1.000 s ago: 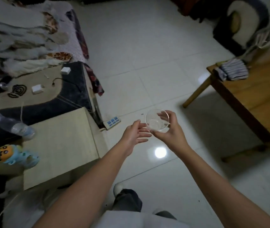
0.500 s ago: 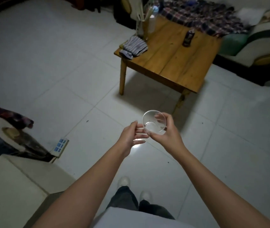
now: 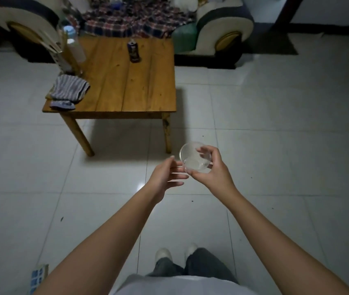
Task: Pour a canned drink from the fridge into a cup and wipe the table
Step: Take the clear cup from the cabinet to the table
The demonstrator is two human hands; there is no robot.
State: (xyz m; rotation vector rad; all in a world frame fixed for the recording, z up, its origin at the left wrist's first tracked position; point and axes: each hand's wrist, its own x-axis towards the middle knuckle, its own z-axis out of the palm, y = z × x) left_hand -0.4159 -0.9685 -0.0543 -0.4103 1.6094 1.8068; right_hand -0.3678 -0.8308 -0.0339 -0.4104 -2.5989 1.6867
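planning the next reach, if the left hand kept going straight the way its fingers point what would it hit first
Probably the clear plastic cup held in the right hand: the left hand has its fingers pointing right, just short of the cup's wall. Depth between them is unclear.

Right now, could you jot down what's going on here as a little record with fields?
setting: tiled floor, wooden table ahead, sofa behind it
right hand: holds clear cup
left hand: open, beside the cup, empty
on table: dark can upright, striped cloth at left front corner, plastic bottle
cup contents: looks empty
person: standing short of the table
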